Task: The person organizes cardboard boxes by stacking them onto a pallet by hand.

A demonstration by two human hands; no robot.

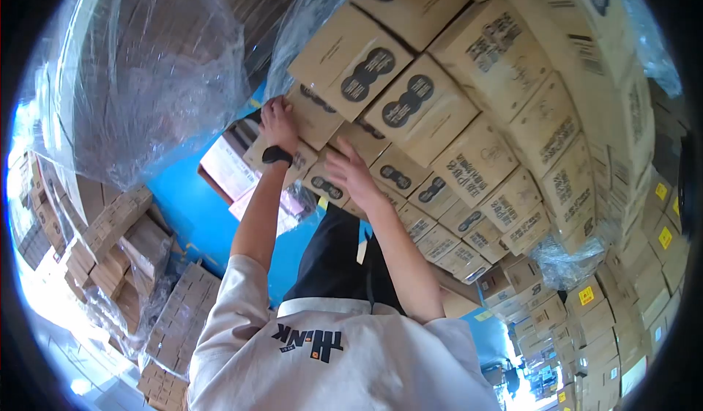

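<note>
Left hand [280, 127], fingers bent, touches end of carton [319, 124] at eleven o'clock; cannot tell if clamped. Right hand [350, 171], at left hand's four o'clock, fingers parted, over stacked boxes [425, 114], contact unclear.

Bright blue floor [189, 204], glaring light.
</note>
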